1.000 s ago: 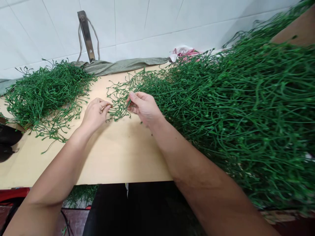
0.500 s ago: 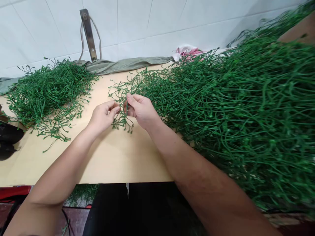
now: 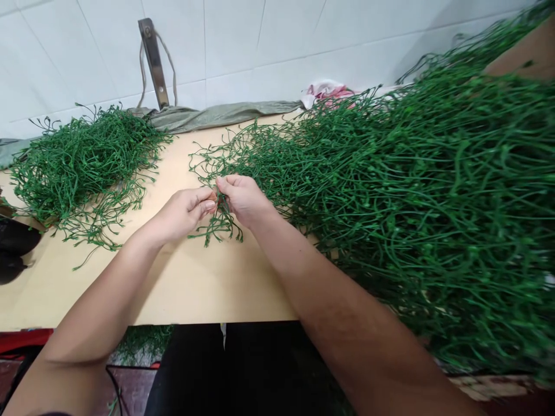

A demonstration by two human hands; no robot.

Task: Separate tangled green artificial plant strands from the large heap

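Both hands meet over the middle of a pale wooden table (image 3: 203,283). My left hand (image 3: 182,212) and my right hand (image 3: 245,199) are each pinched on one small green plastic sprig (image 3: 219,222), whose branched tips hang below the fingers. The sprig sits at the left edge of a very large heap of green plastic stems (image 3: 411,190) that covers the right half of the table. A smaller pile of the same green stems (image 3: 82,156) lies at the far left.
A white tiled wall (image 3: 260,46) backs the table. A metal bracket with cord (image 3: 152,60), a grey-green cloth (image 3: 217,114) and a pink-white rag (image 3: 325,92) lie along the back edge. Dark objects (image 3: 13,248) sit at the left edge.
My hands have drawn together and come a little toward me. The sprig has been pulled away from the big heap's edge and now hangs from both pinches.
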